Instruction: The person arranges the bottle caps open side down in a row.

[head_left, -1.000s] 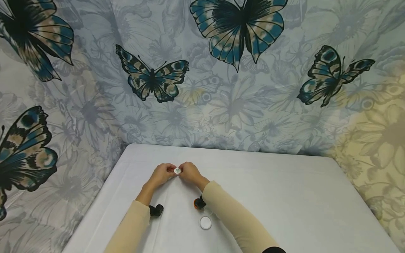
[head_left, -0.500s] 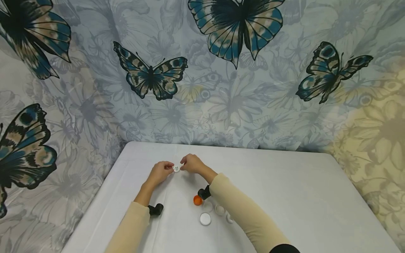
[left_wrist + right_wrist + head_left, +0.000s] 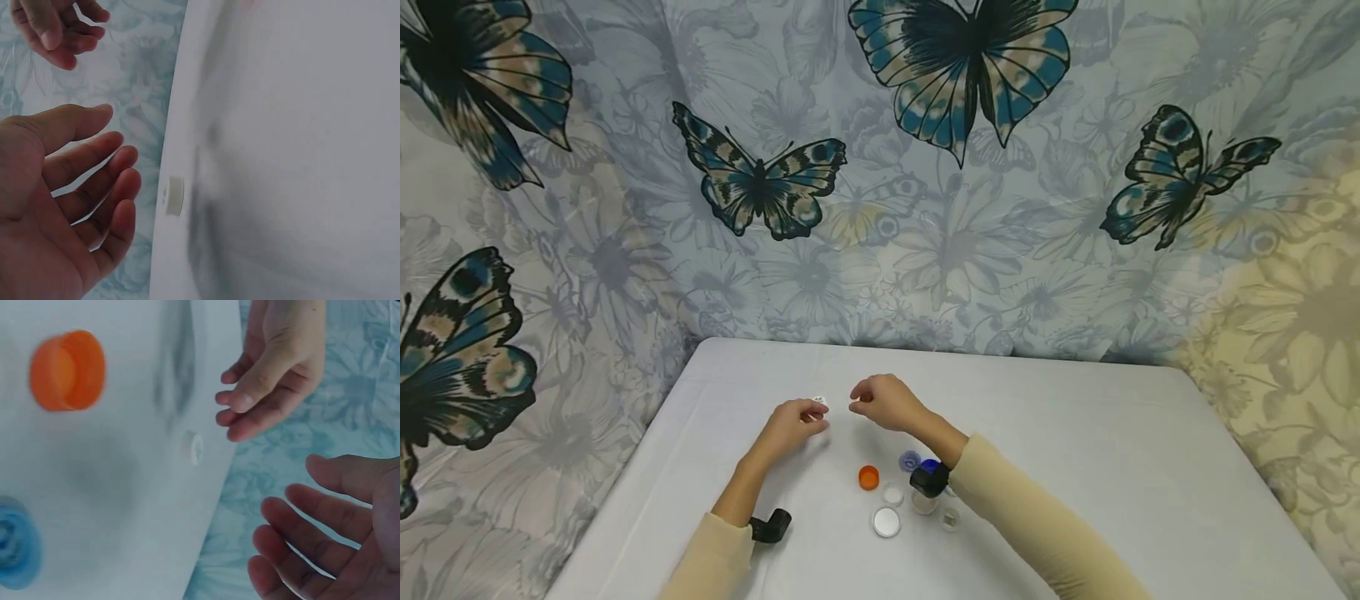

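Note:
A small white bottle cap (image 3: 820,401) with dark print on its top sits on the white table toward the back. Its pale side shows in the left wrist view, where the same cap (image 3: 174,195) appears just past the fingertips. My left hand (image 3: 792,429) is right at the cap, fingers loosely bent and holding nothing. To its right, my right hand (image 3: 891,402) hovers apart from the cap. In the right wrist view my right hand (image 3: 325,531) has spread, relaxed fingers and nothing in them.
Nearer the front lie an orange cap (image 3: 868,477), a pale blue cap (image 3: 909,462), a dark blue cap (image 3: 930,467) partly behind the right wrist camera, a white round lid (image 3: 886,522) and several clear or whitish caps (image 3: 950,519). A butterfly-print cloth (image 3: 955,250) hangs behind the table.
Both hands held the white cap at first. The right hand let go and moved right; the left then released it too and drew slightly toward me. More caps came into view beneath the right arm.

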A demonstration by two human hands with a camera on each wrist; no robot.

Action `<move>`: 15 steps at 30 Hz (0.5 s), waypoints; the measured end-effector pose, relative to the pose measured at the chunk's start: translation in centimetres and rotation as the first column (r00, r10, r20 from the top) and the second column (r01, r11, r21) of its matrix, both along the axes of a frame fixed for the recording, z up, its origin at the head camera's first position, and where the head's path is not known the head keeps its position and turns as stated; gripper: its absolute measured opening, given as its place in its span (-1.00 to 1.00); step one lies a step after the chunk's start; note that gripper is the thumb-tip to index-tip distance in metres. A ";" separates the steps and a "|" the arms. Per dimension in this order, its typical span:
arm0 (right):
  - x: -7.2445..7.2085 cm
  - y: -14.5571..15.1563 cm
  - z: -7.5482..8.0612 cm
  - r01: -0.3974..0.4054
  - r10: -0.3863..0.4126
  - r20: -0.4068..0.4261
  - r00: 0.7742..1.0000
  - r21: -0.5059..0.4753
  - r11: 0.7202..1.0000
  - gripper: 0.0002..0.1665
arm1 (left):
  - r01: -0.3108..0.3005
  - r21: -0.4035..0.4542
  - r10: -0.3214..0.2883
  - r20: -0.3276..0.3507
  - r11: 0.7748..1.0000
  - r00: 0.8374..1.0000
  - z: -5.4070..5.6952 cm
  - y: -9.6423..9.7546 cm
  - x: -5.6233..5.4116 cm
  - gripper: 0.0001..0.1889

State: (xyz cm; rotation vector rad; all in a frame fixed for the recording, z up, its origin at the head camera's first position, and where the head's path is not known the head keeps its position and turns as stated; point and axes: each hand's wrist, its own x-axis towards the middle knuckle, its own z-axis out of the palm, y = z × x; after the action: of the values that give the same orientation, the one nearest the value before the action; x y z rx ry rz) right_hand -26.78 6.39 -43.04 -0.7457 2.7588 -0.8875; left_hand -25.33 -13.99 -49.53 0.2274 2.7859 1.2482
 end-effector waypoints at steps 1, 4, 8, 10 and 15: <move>0.5 0.4 -0.3 -0.004 0.004 0.003 1.000 -0.001 1.000 -0.75 | 0.008 -0.002 -0.008 0.019 1.000 1.000 0.0 0.3 0.4 -0.77; 1.8 1.5 -1.2 -0.018 0.018 0.000 1.000 0.007 1.000 -0.73 | 0.054 -0.008 -0.053 0.061 0.999 0.997 0.0 1.0 1.4 -0.78; 3.2 2.2 -2.5 -0.038 0.038 -0.024 0.999 -0.005 0.999 -0.73 | 0.135 -0.019 -0.133 0.081 0.991 0.988 -0.2 2.0 2.6 -0.77; 3.9 2.5 -3.0 -0.041 0.040 -0.039 0.998 -0.023 0.999 -0.74 | 0.175 -0.019 -0.173 0.079 0.984 0.982 -0.5 2.5 3.1 -0.75; 5.6 2.9 -4.2 -0.021 0.021 -0.043 0.999 -0.004 1.000 -0.73 | 0.239 0.001 -0.238 0.087 0.971 0.967 -1.3 3.6 4.3 -0.68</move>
State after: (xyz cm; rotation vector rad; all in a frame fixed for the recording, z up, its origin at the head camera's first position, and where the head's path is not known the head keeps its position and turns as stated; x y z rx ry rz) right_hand -21.22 9.27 -47.22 -0.8030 2.7818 -0.8838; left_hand -21.02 -10.37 -50.81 0.4806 2.5974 1.1575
